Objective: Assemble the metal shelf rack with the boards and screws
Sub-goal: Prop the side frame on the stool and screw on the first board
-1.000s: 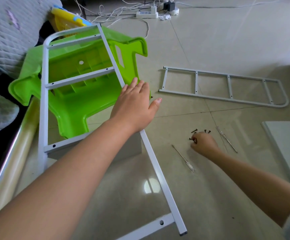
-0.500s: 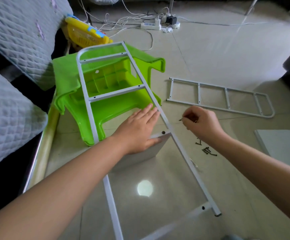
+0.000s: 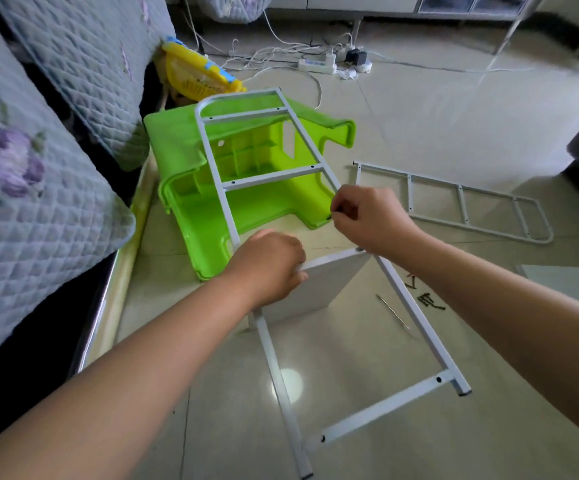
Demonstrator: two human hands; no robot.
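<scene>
Right hand (image 3: 371,220) curled tight, thumb and fingertips pinching a small dark screw (image 3: 331,213) just above the right-hand rail of the white metal ladder-shaped side frame (image 3: 270,176); screw tip apparently not yet seated in any hole, though too small to tell for certain. Left hand (image 3: 267,268) curled over the top edge of the white rectangular board (image 3: 319,287), gripping it and holding it upright under the frame's middle rung, right beside the other hand. Just beyond both hands, the frame's upper half leaning on an overturned bright green plastic stool (image 3: 246,209). Likely trouble from here: board edge slipping out of line with the rung hole under a loose grip, leaving the screw nowhere to bite; screw dropped from the pinch and lost under the stool; frame sliding off the smooth plastic under downward pressure. Below and right of the right hand, a thin metal screwdriver (image 3: 394,317) and a scatter of spare dark screws (image 3: 428,299) on the glossy tiled floor (image 3: 419,116), easy to knock with a forearm. Further right, a second white side frame (image 3: 461,202) lying flat, well apart.
</scene>
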